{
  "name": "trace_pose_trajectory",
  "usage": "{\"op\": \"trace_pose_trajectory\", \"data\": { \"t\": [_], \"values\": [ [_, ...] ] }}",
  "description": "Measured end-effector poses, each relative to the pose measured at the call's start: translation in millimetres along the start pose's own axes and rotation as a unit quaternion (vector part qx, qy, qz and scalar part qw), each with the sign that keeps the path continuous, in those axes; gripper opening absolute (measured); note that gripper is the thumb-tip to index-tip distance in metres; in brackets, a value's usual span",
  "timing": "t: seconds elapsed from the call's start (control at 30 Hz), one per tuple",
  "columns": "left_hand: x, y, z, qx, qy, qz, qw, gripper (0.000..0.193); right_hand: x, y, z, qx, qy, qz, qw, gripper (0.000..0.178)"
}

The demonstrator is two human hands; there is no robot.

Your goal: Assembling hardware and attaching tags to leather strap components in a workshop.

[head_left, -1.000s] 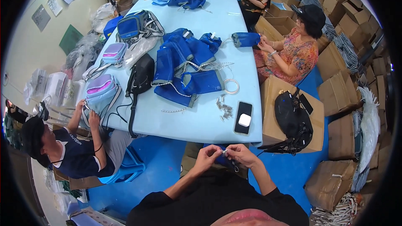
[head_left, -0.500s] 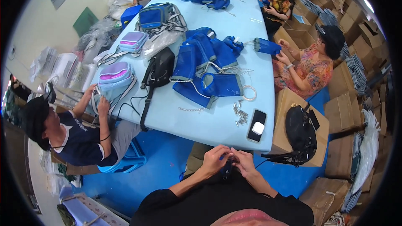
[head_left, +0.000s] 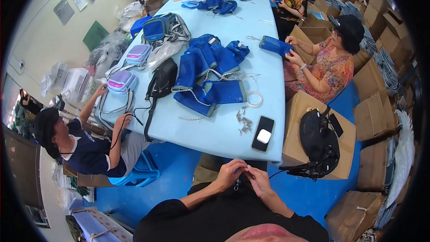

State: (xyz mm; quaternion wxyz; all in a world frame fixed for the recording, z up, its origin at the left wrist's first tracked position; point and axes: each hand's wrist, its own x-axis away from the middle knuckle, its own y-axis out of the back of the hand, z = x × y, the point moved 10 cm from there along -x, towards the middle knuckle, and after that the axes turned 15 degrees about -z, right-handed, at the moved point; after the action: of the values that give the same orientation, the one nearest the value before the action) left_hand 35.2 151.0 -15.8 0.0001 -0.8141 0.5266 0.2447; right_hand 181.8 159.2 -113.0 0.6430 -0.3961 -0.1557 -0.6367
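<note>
My left hand point(head_left: 229, 174) and my right hand point(head_left: 260, 182) meet in front of my body, just off the table's near edge. Both are closed, with the fingertips pinched together. What they pinch is hidden by the fingers; a small metal clip-like piece point(head_left: 237, 184) shows just below them against my black shirt. On the table beyond lie a black phone point(head_left: 257, 145) with a white rounded case point(head_left: 264, 136) on it, and several small silver metal pieces point(head_left: 244, 122). Farther back are a cord ring point(head_left: 254, 99) and a pile of blue mesh-like pouches point(head_left: 204, 69) with grey edges and cords.
A black bag point(head_left: 319, 139) rests on a cardboard box point(head_left: 291, 125) to the right. Another black bag point(head_left: 162, 77) and purple-blue bags point(head_left: 122, 82) lie on the light-blue table point(head_left: 210, 136). One person sits left, two on the right side, one holding a blue pouch point(head_left: 274, 46). Cartons line the right.
My hands stay together, their fingers shifted, and the dark item below them shows less. The view has turned slightly right. The person at left has lowered one hand from the purple-blue bag.
</note>
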Motion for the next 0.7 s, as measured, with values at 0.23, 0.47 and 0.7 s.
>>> {"op": "trace_pose_trajectory", "data": {
  "t": [0.23, 0.47, 0.7],
  "values": [
    [11, -36, -15, 0.051, 0.022, 0.048, 0.997, 0.020, -3, 34, -4, -0.105, -0.024, -0.013, 0.994, 0.018],
    [15, -66, 18, 0.120, 0.205, 0.116, 0.964, 0.013, -8, 52, 11, -0.063, 0.087, -0.029, 0.994, 0.009],
    [10, -80, 20, 0.163, 0.244, 0.146, 0.945, 0.012, -3, 57, 41, 0.054, 0.158, -0.014, 0.986, 0.008]
  ]
}}
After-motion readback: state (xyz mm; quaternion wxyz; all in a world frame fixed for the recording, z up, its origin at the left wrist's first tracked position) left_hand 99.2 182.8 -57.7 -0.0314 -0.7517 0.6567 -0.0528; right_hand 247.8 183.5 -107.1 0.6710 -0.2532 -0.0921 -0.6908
